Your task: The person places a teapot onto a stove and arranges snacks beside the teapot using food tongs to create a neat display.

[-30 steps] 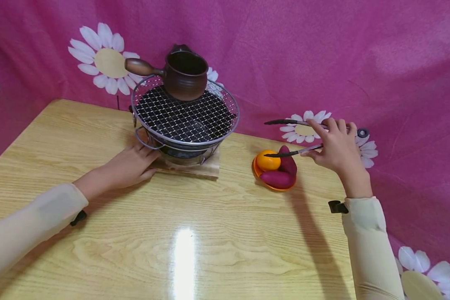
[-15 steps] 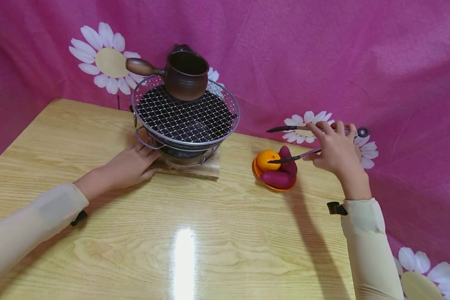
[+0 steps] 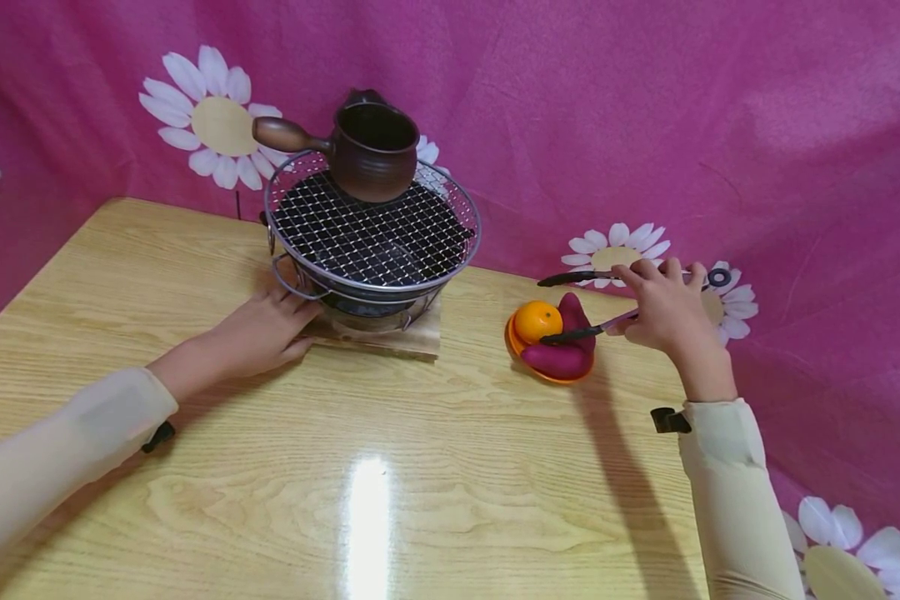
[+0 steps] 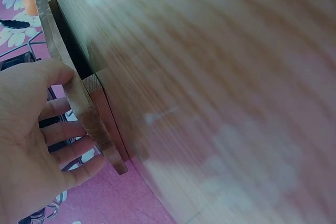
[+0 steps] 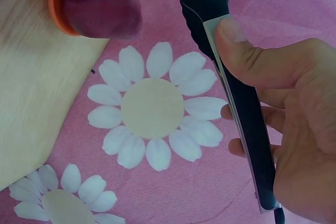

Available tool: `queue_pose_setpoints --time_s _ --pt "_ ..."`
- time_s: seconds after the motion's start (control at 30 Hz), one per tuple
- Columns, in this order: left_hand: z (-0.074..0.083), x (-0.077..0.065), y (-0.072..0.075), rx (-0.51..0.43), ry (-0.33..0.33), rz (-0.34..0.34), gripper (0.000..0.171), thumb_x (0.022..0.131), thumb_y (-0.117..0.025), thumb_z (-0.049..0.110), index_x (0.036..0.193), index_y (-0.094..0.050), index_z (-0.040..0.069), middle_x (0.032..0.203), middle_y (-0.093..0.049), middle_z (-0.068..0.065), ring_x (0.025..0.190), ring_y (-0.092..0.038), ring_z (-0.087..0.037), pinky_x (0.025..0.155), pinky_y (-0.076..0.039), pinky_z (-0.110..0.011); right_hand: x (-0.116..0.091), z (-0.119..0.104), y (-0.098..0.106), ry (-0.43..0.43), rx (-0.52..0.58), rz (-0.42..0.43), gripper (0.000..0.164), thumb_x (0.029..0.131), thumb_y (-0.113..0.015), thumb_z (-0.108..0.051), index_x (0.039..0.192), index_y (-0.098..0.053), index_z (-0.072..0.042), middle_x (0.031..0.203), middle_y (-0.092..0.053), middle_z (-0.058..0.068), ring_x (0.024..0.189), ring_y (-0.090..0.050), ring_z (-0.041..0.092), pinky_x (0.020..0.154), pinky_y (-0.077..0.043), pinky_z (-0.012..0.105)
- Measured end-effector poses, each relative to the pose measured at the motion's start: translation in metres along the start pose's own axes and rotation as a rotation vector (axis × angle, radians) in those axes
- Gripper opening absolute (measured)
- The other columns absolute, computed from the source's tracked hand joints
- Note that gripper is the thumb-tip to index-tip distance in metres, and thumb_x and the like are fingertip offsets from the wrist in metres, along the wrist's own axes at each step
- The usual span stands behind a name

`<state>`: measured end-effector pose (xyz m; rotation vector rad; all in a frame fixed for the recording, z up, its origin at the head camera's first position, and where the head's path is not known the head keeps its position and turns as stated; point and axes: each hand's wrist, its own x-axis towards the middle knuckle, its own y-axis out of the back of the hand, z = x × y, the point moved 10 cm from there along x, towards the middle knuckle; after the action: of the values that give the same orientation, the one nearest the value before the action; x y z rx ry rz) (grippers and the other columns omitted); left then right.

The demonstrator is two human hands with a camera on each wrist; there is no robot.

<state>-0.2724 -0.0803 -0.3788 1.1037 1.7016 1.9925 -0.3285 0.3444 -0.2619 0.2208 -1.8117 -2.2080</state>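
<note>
My right hand holds a pair of kitchen tongs by the handles, thumb on one arm and fingers on the other. The tongs' black tips stand apart. The lower tip overlaps an orange and two purple sweet potatoes in an orange dish; the upper tip hangs behind and above the fruit. My left hand rests at the left corner of a wooden board under a round tabletop grill. In the left wrist view, its thumb touches the board's edge and its fingers are spread.
On the back of the grill's wire net stands a brown clay pot, its wooden handle pointing left. A wood-grain table carries everything. Behind and to the right hangs a magenta cloth with daisies.
The tongs in my right hand have come down and slightly toward me, the lower tip passing from the orange's middle to its lower right. My left hand has stayed at the board.
</note>
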Motion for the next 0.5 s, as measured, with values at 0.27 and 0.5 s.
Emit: queue_pose_setpoints --time_s 0.27,0.5 --pt "0.001 0.0 -0.001 0.006 -0.003 0.004 0.045 0.091 -0.07 0.021 0.127 -0.059 -0.003 0.13 -0.058 -0.027 0.121 -0.054 -0.047 0.09 -0.049 -0.058 0.003 0.005 -0.015 -0.032 0.022 -0.061 0.084 0.074 -0.086 -0.035 0.145 -0.051 -0.008 0.136 -0.051 0.022 0.124 -0.035 0.053 0.103 -0.015 0.076" --pt "0.0 0.0 -0.002 0.008 -0.003 0.002 0.044 0.091 -0.07 0.021 0.127 -0.059 -0.002 0.129 -0.058 -0.027 0.121 -0.054 -0.047 0.09 -0.05 -0.058 0.005 0.006 -0.022 -0.045 0.03 -0.085 0.085 0.075 -0.085 -0.037 0.146 -0.05 -0.006 0.136 -0.051 0.025 0.122 -0.035 0.054 0.102 -0.017 0.074"
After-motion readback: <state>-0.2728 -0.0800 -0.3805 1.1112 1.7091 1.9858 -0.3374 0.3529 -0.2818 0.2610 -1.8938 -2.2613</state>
